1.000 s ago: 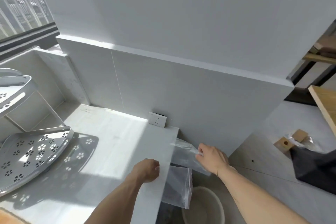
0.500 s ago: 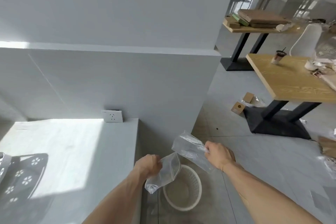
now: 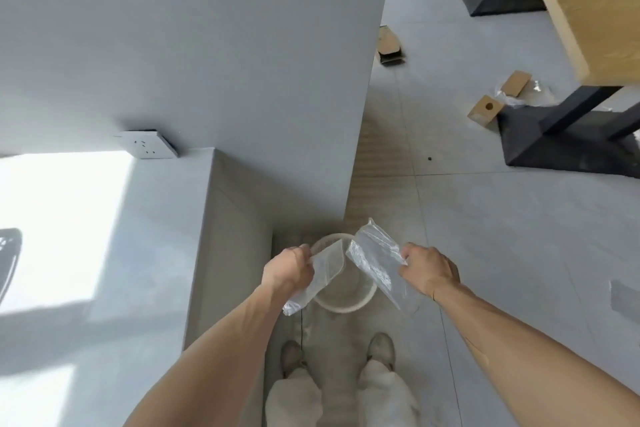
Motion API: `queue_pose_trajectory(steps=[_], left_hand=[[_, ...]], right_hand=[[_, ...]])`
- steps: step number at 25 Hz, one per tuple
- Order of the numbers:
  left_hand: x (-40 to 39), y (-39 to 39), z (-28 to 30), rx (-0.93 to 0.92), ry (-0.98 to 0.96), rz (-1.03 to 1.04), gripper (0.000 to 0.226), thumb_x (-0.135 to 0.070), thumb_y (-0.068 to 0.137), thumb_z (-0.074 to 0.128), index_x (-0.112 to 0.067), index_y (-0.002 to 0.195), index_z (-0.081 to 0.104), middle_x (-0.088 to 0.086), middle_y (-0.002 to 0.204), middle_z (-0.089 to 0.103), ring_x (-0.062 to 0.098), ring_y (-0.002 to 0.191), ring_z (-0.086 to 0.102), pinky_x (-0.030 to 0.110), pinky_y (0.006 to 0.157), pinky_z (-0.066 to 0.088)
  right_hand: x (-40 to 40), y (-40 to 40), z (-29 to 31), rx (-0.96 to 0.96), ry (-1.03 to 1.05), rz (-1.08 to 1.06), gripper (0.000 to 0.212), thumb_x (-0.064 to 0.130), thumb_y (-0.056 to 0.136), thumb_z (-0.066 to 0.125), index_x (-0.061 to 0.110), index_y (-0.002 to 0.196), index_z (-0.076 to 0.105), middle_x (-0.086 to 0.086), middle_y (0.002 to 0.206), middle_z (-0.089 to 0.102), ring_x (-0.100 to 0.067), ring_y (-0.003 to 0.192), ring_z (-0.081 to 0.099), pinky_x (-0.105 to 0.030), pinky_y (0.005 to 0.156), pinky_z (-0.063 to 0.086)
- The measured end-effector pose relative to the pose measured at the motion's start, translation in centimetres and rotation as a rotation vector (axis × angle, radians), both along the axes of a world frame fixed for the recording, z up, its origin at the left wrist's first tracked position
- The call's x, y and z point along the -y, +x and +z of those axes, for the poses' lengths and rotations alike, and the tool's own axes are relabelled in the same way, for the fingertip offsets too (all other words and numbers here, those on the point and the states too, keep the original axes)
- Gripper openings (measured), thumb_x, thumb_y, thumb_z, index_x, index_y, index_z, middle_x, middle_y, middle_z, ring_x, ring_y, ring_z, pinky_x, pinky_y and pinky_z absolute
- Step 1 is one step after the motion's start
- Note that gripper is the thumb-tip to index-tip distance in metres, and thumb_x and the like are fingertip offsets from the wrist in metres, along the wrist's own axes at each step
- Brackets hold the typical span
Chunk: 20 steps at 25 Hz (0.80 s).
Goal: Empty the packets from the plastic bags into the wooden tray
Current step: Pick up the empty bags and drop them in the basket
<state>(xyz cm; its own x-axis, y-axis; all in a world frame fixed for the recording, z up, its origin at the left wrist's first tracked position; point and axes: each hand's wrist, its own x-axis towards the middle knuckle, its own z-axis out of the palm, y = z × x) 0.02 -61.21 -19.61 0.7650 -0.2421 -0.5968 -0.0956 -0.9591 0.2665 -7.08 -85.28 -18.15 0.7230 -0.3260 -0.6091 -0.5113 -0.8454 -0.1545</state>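
Note:
My left hand (image 3: 289, 270) grips one clear plastic bag (image 3: 320, 276) that hangs limp and looks empty. A second clear plastic bag (image 3: 375, 260) is pinched in my right hand (image 3: 429, 270), its top sticking up and to the left. Both bags hang right above a round white bin (image 3: 346, 303) on the floor between my hands. No packets and no wooden tray are in view.
A grey counter (image 3: 121, 236) with a wall socket (image 3: 147, 147) runs on my left, against a grey wall. My feet (image 3: 337, 355) stand just before the bin. To the right are a wooden table (image 3: 588, 10) on a black base and small cardboard boxes (image 3: 485, 111) on the floor.
My head has tipped down and turned right, away from the counter. Both hands carried the bags off the counter edge to a spot over the white bin.

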Motion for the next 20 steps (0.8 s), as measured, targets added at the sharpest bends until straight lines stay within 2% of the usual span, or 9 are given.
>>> queue_pose_trajectory(steps=[3,6,12,16,17,20], left_hand=[[1.0,0.0,-4.9,-0.050,0.032,0.091,0.024,-0.020,0.094,0.037,-0.014,0.110,0.055,0.008,0.108,0.065,0.030,0.089,0.060,0.035,0.071,0.049],[1.8,0.2,-12.6,-0.099,0.055,0.206,0.023,-0.019,0.093,0.039,-0.014,0.110,0.054,0.010,0.100,0.063,0.030,0.082,0.054,0.034,0.068,0.045],[1.8,0.1,-28.9,-0.246,0.043,0.350,0.027,-0.016,0.088,0.047,-0.016,0.115,0.051,0.011,0.101,0.063,0.031,0.086,0.057,0.035,0.073,0.050],[2.8,0.6,-37.4,-0.302,-0.025,0.526,0.030,-0.014,0.088,0.048,-0.017,0.118,0.050,0.010,0.101,0.063,0.025,0.081,0.062,0.029,0.064,0.053],[3.1,0.8,-39.5,-0.310,-0.046,0.563,0.032,-0.015,0.088,0.048,-0.018,0.120,0.050,0.010,0.104,0.065,0.026,0.084,0.065,0.030,0.066,0.055],[4.1,1.7,-44.4,-0.356,-0.073,0.619,0.040,-0.016,0.086,0.051,-0.021,0.126,0.049,0.012,0.112,0.067,0.032,0.098,0.068,0.039,0.085,0.058]], right_hand=[[1.1,1.3,-5.6,-0.037,0.050,0.009,0.022,0.023,0.087,0.053,0.024,0.107,0.061,-0.006,0.103,0.068,-0.027,0.093,0.065,-0.026,0.071,0.046],[1.5,2.0,-13.5,-0.092,0.082,0.014,0.023,0.021,0.087,0.052,0.024,0.108,0.060,-0.005,0.099,0.068,-0.026,0.083,0.061,-0.027,0.068,0.045],[1.1,2.0,-29.9,-0.181,0.156,-0.044,0.028,0.021,0.085,0.054,0.024,0.112,0.060,-0.010,0.107,0.068,-0.033,0.096,0.064,-0.029,0.072,0.048],[0.8,2.2,-38.0,-0.210,0.220,-0.139,0.037,0.022,0.084,0.057,0.023,0.121,0.060,-0.011,0.111,0.067,-0.033,0.098,0.064,-0.034,0.081,0.054],[0.6,2.6,-39.9,-0.207,0.225,-0.151,0.037,0.021,0.084,0.057,0.021,0.121,0.060,-0.011,0.108,0.067,-0.033,0.095,0.065,-0.034,0.080,0.054],[-0.2,4.8,-44.2,-0.214,0.246,-0.170,0.030,0.019,0.086,0.055,0.014,0.114,0.062,-0.011,0.095,0.066,-0.034,0.080,0.069,-0.039,0.079,0.059]])
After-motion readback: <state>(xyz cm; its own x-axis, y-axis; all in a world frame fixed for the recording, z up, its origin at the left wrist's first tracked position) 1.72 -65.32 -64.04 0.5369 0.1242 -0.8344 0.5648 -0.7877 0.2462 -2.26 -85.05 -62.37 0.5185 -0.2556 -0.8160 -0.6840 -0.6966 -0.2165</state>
